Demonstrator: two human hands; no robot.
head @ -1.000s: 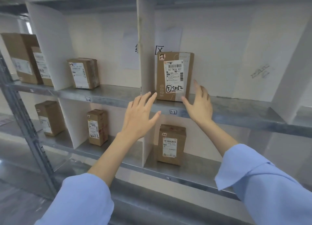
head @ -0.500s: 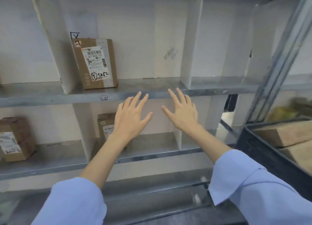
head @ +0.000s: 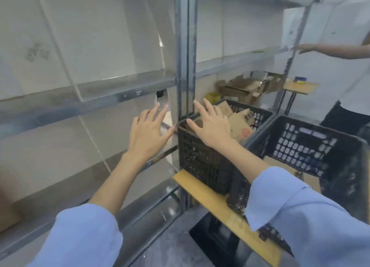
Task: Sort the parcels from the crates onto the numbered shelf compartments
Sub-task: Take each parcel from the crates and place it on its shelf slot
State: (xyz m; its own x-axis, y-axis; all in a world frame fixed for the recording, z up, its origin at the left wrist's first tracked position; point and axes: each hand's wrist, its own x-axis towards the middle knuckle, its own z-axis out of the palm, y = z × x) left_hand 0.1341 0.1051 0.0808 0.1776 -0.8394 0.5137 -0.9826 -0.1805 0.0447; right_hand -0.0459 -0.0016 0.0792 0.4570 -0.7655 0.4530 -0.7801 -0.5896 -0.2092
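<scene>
At the right end of the run, grey metal shelving point(head: 124, 92) fills the left half of the head view. The compartments in sight show white dividers and no parcel I can make out. An upright post point(head: 185, 46) closes the bay. Far right, another person point(head: 352, 82) reaches toward a higher shelf.

Right of the post is a black slatted near crate point(head: 202, 158), with a second crate point(head: 304, 144) just beside it on the right. Both sit on a yellow-edged surface point(head: 218, 204).

Brown parcels point(head: 239, 126) lie jumbled and tilted inside the near crate, toward its far side. The top one leans, and its long axis seems to run away from the viewer. The blur makes this uncertain.

- Left hand point(head: 148, 136): in front of the shelf bay, left of the post. Grip apart, fingers spread, holding nothing.
- Right hand point(head: 213, 129): over the crate's near-left corner. Grip apart and empty. I cannot tell whether it touches the rim.

Judgement: this is a reach for the next parcel. The parcels lie beyond and to the right of the right hand, which is clearly the nearer one. The left hand would have to cross the post and the crate wall.
</scene>
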